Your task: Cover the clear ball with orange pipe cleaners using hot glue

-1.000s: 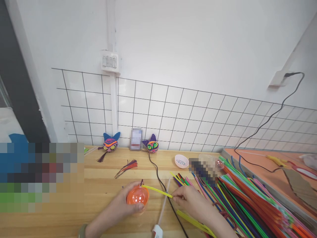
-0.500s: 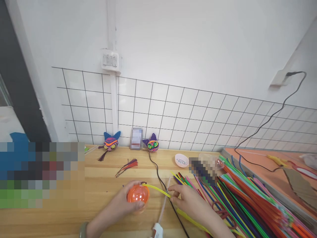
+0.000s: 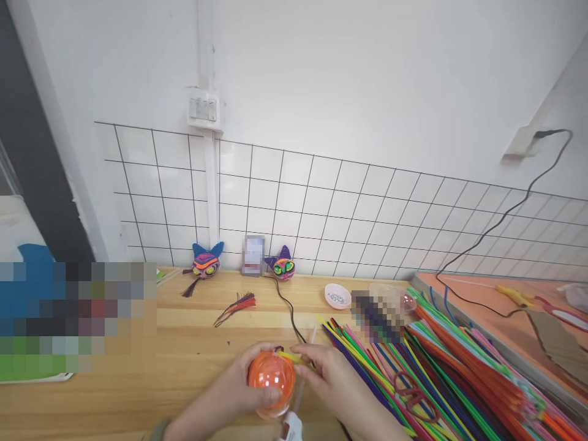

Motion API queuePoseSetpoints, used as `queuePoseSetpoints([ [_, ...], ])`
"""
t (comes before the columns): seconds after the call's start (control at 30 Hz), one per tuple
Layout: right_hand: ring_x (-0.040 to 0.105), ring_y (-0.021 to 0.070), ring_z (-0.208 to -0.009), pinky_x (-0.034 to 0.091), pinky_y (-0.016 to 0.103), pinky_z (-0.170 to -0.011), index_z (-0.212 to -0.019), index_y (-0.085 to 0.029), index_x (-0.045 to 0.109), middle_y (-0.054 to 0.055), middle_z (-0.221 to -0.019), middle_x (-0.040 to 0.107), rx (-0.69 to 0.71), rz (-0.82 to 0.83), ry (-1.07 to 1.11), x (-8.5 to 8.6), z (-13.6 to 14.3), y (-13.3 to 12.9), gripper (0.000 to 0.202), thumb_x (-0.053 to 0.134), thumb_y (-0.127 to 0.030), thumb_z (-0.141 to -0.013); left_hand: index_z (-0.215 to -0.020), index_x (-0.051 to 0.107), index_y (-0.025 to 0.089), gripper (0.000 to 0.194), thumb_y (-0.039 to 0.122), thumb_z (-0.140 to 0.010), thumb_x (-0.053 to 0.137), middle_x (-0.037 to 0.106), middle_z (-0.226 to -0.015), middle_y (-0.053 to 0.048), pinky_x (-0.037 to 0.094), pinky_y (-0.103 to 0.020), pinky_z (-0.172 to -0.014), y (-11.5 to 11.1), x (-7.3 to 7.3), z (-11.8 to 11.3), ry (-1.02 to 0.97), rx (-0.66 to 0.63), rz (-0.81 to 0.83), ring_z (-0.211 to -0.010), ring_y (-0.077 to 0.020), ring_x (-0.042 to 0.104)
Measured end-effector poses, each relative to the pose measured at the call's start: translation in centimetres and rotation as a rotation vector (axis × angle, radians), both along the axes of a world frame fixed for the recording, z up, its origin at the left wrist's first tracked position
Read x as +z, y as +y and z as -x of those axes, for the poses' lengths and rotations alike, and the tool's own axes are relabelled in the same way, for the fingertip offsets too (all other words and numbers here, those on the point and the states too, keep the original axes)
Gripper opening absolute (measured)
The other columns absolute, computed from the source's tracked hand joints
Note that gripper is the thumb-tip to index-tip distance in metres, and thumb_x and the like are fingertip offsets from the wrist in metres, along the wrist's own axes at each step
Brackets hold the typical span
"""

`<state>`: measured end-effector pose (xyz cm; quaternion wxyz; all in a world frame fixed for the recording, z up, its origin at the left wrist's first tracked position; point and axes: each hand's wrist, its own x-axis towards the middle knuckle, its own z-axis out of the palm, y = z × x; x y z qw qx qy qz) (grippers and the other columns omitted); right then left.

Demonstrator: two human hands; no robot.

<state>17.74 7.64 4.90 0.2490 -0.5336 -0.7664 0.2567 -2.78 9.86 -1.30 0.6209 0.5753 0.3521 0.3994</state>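
My left hand [image 3: 243, 383] is wrapped round a clear orange plastic ball [image 3: 272, 378], thumb across its front. A yellow pipe cleaner [image 3: 288, 356] runs from the small dark knot at the top of the ball. My right hand [image 3: 328, 373] pinches that pipe cleaner close to the ball, fingertips near its right side. Below the ball lies a white glue gun [image 3: 292, 427], partly cut off by the lower edge, with a translucent glue stick [image 3: 301, 392] pointing away from me.
Bundles of coloured pipe cleaners [image 3: 463, 361] cover the right side, with red-handled scissors [image 3: 416, 395] on them. A pink bowl [image 3: 337, 296] holds small beads or eyes. Two cat-faced ornaments [image 3: 206, 262] stand at the wall, a tassel [image 3: 236, 308] before them. A black cord [image 3: 290, 312] crosses the table.
My left hand has moved the ball to the right and slightly down. My right hand has slid along the pipe cleaner, nearer the ball, so less of the yellow strand shows between my hands.
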Motion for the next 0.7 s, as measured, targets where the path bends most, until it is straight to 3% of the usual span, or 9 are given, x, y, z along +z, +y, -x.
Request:
queuePoseSetpoints([
  [0.1,0.065,0.0212,-0.091,0.046,0.026,-0.080,-0.104,-0.019,0.070,0.007,-0.100,0.072,0.031,-0.023,0.047,-0.1,0.2,0.1,0.027,0.053,-0.021,-0.084,-0.108,0.059,0.021,0.070,0.044,-0.047,0.083,0.066,-0.105,-0.008,0.048,-0.040,-0.084,-0.3,0.1,-0.4,-0.013,-0.018,0.012,-0.097,-0.0293,0.060],
  [0.33,0.064,0.0182,-0.079,0.044,0.023,-0.069,-0.090,-0.021,0.074,0.004,-0.085,0.073,0.071,-0.053,0.050,-0.1,0.2,0.2,0.023,0.051,-0.019,-0.086,-0.113,0.058,0.021,0.072,0.041,-0.049,0.083,0.064,-0.112,-0.009,0.045,-0.041,-0.090,-0.3,0.4,-0.2,-0.020,0.011,0.025,-0.104,-0.0308,0.057],
  [0.7,0.055,0.0139,-0.061,0.034,0.021,-0.055,-0.068,-0.018,0.065,-0.002,-0.063,0.062,0.100,-0.095,-0.051,-0.2,-0.1,0.3,0.030,0.045,-0.019,-0.090,-0.112,0.058,0.019,0.070,0.039,-0.051,0.084,0.064,-0.109,-0.009,0.044,-0.038,-0.088,-0.3,1.6,0.1,-0.071,0.019,0.103,-0.100,-0.0279,0.058],
])
